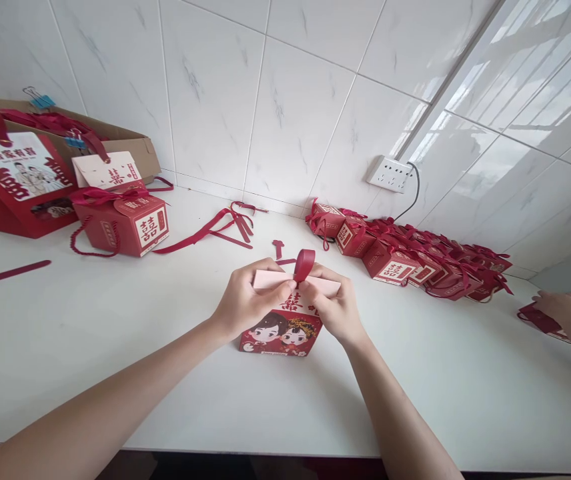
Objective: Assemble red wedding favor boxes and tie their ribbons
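Box (pixel 281 337) on the table (pixel 265 408) is pinched at its top by left hand (pixel 245 298) and right hand (pixel 339 305). Probably light, easily dented card, it is best held beside the ribbon loop (pixel 305 264).

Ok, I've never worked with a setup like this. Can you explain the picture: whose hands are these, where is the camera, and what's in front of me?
There's no machine here: these are a person's bare hands, seen by a camera worn on that person's head, looking forward and down. The left hand and right hand pinch the pale top edge of a red gift box, either side of a standing ribbon loop.

On the white table, cut ribbon pieces lie beyond the hands. To the left are a bow-tied box and a cardboard carton with ribbons in it. To the right sits a cluster of red boxes. The hand at the far right edge belongs to someone else.
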Demonstrator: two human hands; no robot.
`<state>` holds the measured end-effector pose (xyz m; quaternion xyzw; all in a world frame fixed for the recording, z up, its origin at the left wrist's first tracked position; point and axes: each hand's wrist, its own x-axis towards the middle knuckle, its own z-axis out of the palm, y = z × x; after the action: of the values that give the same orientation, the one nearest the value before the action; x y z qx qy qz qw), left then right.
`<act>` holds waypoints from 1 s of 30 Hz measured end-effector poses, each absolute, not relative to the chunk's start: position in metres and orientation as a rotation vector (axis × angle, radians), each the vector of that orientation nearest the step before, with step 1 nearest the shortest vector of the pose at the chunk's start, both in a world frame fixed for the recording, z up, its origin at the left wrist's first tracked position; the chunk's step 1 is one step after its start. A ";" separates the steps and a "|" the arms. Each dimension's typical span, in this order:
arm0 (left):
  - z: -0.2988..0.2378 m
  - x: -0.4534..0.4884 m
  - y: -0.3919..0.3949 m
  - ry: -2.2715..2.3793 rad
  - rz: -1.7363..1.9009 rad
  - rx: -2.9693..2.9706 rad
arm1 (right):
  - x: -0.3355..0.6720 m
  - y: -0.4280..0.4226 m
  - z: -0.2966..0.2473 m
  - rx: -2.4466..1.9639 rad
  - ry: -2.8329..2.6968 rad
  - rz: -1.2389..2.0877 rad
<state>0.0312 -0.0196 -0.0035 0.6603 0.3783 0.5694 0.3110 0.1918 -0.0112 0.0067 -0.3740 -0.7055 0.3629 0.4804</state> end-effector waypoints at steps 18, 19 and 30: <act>-0.004 0.031 -0.020 0.983 1.488 1.759 | 0.191 -0.012 0.009 -0.939 -1.693 0.912; -0.004 0.031 -0.020 0.985 1.483 1.757 | 0.191 -0.012 0.008 -0.940 -1.690 0.913; -0.004 0.032 -0.020 1.003 1.490 1.744 | 0.189 -0.013 0.008 -0.946 -1.679 0.882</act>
<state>0.0317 -0.0195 -0.0036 0.6613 0.3805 0.5651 0.3137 0.1892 -0.0135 0.0080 -0.3893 -0.6911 0.3630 0.4890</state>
